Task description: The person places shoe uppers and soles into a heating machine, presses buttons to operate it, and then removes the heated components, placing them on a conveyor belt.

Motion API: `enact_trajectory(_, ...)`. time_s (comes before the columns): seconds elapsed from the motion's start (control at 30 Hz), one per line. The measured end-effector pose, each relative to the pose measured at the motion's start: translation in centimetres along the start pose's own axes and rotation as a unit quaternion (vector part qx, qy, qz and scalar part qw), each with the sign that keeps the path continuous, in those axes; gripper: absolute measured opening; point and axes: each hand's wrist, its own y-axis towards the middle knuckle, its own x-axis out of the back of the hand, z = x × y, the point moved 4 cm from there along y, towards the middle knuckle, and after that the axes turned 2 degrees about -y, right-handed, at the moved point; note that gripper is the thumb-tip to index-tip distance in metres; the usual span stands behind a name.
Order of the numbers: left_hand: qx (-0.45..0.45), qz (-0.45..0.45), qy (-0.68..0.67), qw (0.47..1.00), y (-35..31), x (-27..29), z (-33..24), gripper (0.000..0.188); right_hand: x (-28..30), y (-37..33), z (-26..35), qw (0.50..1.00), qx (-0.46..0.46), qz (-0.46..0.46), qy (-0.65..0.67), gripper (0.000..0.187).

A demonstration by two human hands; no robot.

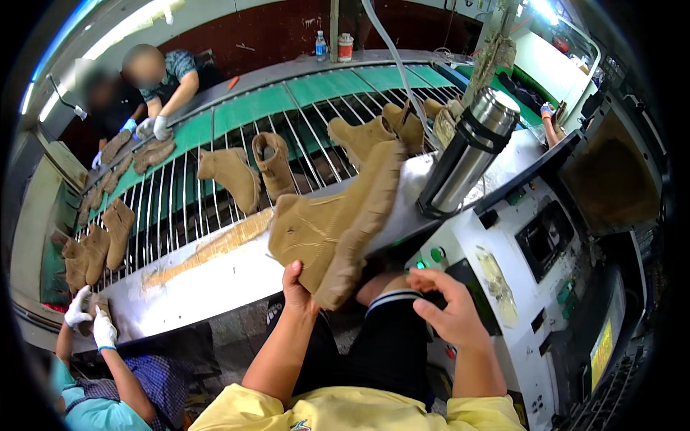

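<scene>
Left hand grips the heel end of a tan suede boot with thick tan sole, held up over the steel worktop edge. Right hand empty, fingers loosely spread, at 4 o'clock of the boot; steel vacuum flask stands at 2 o'clock.

Left hand raised, fingers clamped shut; right hand open, fingers loosely spread (both forearms bare)
</scene>
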Motion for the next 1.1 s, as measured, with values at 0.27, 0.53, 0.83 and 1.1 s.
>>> enact_trajectory(0.27, -0.204, -0.132, 0.229, 0.943, 17.3, 0.2, -4.9, 0.052, -4.3, -2.5, -12.6, 0.989, -0.123, -0.061, 0.049, 0.019)
enact_trajectory(0.53, -0.361, -0.243, 0.482, 0.760, 30.7, 4.5, -1.1, 0.062, -7.9, -5.4, -18.2, 0.980, -0.080, -0.120, -0.138, 0.006)
enact_trajectory(0.83, -0.289, -0.129, 0.647, 0.694, 29.6, 6.9, -0.5, 0.056, -7.2, -3.3, -18.8, 0.976, -0.025, -0.167, -0.135, 0.004)
enact_trajectory(1.1, -0.332, -0.210, 0.845, 0.362, 18.5, 11.6, -13.0, 0.079, -7.8, -3.6, -18.4, 0.979, -0.036, -0.174, -0.101, 0.004)
